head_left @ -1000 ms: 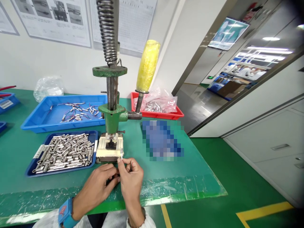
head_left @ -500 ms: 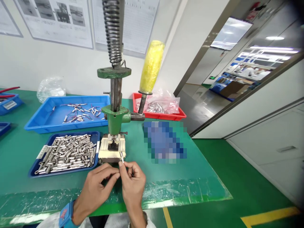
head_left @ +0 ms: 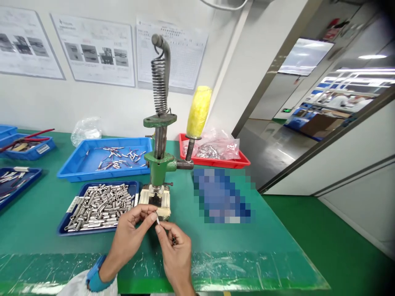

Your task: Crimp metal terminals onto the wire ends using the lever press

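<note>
Just in front of the press base, a small shiny metal tube (head_left: 157,220) is held between my two hands. My left hand (head_left: 131,230) pinches its upper end between thumb and fingers. The lower end is gripped by my right hand (head_left: 175,250), thumb against forefinger. A second small metal piece (head_left: 174,241) shows in the curled fingers of my right hand. Directly behind the hands stands a green hand press (head_left: 159,172) with a spring and a yellow-wrapped lever handle (head_left: 199,113). Its pale base (head_left: 165,203) is partly hidden by my left fingers.
Left of the press, a dark blue tray (head_left: 61,228) holds many loose metal tubes. Behind it, a blue tray (head_left: 69,168) contains metal pieces with thin wires. A red tray (head_left: 243,161) with bagged parts stands at the back right. A pixelated blue patch (head_left: 219,195) lies right of the press.
My left fingers have moved up onto the tube's upper end, while my right hand sits lower on it. The view has shifted, showing more of the press top and the left side.
</note>
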### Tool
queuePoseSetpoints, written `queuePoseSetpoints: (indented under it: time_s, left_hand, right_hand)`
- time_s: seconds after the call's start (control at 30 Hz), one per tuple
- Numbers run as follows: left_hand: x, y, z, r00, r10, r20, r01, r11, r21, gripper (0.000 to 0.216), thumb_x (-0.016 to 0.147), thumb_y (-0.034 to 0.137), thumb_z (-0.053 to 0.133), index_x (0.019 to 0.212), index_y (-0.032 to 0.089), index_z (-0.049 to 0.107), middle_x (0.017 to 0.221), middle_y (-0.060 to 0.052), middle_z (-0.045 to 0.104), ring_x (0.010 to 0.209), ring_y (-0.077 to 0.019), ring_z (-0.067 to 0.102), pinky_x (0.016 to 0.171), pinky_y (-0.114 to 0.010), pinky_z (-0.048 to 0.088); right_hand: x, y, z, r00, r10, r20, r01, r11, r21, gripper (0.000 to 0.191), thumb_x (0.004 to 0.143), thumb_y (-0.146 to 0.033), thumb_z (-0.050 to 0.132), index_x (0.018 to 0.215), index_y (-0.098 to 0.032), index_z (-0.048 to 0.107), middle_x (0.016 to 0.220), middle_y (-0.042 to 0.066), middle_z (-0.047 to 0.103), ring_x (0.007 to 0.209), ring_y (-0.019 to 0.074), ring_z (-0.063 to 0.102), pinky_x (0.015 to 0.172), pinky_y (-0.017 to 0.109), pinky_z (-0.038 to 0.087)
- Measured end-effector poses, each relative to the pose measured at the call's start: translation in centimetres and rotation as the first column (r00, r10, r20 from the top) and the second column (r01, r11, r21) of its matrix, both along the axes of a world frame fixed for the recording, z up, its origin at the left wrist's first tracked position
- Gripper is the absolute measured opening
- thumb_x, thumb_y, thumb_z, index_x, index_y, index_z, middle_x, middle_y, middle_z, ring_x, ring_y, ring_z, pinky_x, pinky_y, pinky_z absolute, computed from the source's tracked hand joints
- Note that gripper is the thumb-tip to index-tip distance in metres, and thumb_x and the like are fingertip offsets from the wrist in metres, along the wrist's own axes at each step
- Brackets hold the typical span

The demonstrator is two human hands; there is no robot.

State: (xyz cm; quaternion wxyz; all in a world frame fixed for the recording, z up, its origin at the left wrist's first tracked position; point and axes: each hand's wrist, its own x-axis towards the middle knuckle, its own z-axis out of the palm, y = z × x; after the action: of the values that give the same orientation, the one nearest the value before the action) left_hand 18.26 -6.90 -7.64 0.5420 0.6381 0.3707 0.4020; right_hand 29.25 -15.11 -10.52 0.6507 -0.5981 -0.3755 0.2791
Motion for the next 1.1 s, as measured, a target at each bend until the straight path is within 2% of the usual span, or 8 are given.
queuePoseSetpoints:
  time_s: [0.17,0.3,0.43,0.57,0.73,0.87,1.0,1.1]
  left_hand:
    - [-0.4,1.0,0.0,0.986,0.146,0.078,-0.147,0.989,0.001,0.040,0.087,0.046,0.071,0.116,0.018,0.070,0.103,-0.008,0.077,0.093,-0.0205,0.072,0.082,-0.029,0.058]
    - [-0.6,1.7,-0.7,0.973,0.217,0.074,-0.220,0.975,0.036,0.038,0.087,0.048,0.070,0.111,0.018,0.070,0.101,-0.007,0.077,0.088,-0.0200,0.072,0.076,-0.028,0.058]
    - [-0.8,1.6,-1.4,0.979,0.199,0.055,-0.203,0.976,0.075,0.036,0.087,0.048,0.069,0.105,0.018,0.073,0.093,-0.006,0.077,0.085,-0.0203,0.071,0.076,-0.028,0.058]
    - [-1.0,1.4,-1.7,0.983,0.178,0.034,-0.180,0.979,0.092,0.034,0.089,0.047,0.068,0.105,0.018,0.074,0.086,-0.004,0.074,0.081,-0.0197,0.070,0.073,-0.028,0.056]
    - [-1.2,1.5,-2.1,0.986,0.169,0.014,-0.170,0.979,0.115,0.033,0.090,0.047,0.066,0.107,0.019,0.073,0.083,-0.003,0.072,0.079,-0.0187,0.067,0.071,-0.027,0.054]
    - [-1.8,1.2,-2.3,0.983,0.180,-0.039,-0.172,0.971,0.165,0.034,0.093,0.047,0.063,0.109,0.019,0.072,0.086,-0.004,0.073,0.077,-0.0184,0.067,0.071,-0.028,0.053]
    - [-3.2,-0.4,-2.3,0.976,0.186,-0.111,-0.153,0.955,0.256,0.027,0.095,0.044,0.061,0.108,0.023,0.073,0.094,-0.003,0.075,0.085,-0.0187,0.069,0.078,-0.028,0.054]
    - [-4.6,-2.1,-2.4,0.964,0.175,-0.202,-0.107,0.946,0.306,0.022,0.096,0.041,0.061,0.105,0.026,0.074,0.098,-0.002,0.075,0.089,-0.0177,0.070,0.079,-0.025,0.053]
  right_hand:
    - [-0.4,2.0,2.2,0.998,-0.059,-0.029,0.061,0.997,0.047,0.035,0.090,-0.045,0.064,0.080,-0.013,0.076,0.056,-0.005,0.037,0.052,0.0097,0.029,0.048,0.022,0.026]
    - [-0.8,4.4,3.4,0.992,-0.121,-0.044,0.123,0.991,0.057,0.037,0.087,-0.047,0.065,0.074,-0.013,0.073,0.055,-0.006,0.038,0.051,0.0094,0.030,0.047,0.021,0.027]
    - [-0.9,5.9,2.8,0.986,-0.157,-0.052,0.160,0.986,0.049,0.039,0.085,-0.049,0.065,0.072,-0.013,0.070,0.057,-0.004,0.045,0.053,0.0104,0.036,0.049,0.021,0.032]
    - [-0.3,6.4,1.8,0.991,-0.121,-0.064,0.118,0.992,-0.039,0.043,0.083,-0.053,0.064,0.064,-0.015,0.062,0.053,-0.006,0.040,0.052,0.0101,0.033,0.048,0.022,0.030]
    - [1.1,6.3,2.3,0.996,-0.011,0.087,0.026,0.985,-0.172,0.045,0.083,-0.053,0.063,0.055,-0.018,0.054,0.052,-0.005,0.042,0.051,0.0104,0.034,0.050,0.023,0.027]
    - [2.9,4.6,2.5,0.963,-0.015,0.267,0.073,0.975,-0.208,0.040,0.084,-0.056,0.065,0.076,-0.018,0.072,0.055,-0.004,0.050,0.051,0.0128,0.041,0.051,0.024,0.027]
    - [5.5,2.6,0.9,0.928,-0.124,0.352,0.211,0.952,-0.221,0.054,0.084,-0.067,0.059,0.098,-0.016,0.074,0.055,-0.003,0.053,0.052,0.0164,0.049,0.052,0.026,0.035]
    - [6.9,1.7,-0.3,0.938,-0.121,0.325,0.190,0.964,-0.187,0.066,0.082,-0.068,0.063,0.116,-0.012,0.071,0.080,0.007,0.072,0.072,0.0223,0.065,0.060,0.028,0.047]
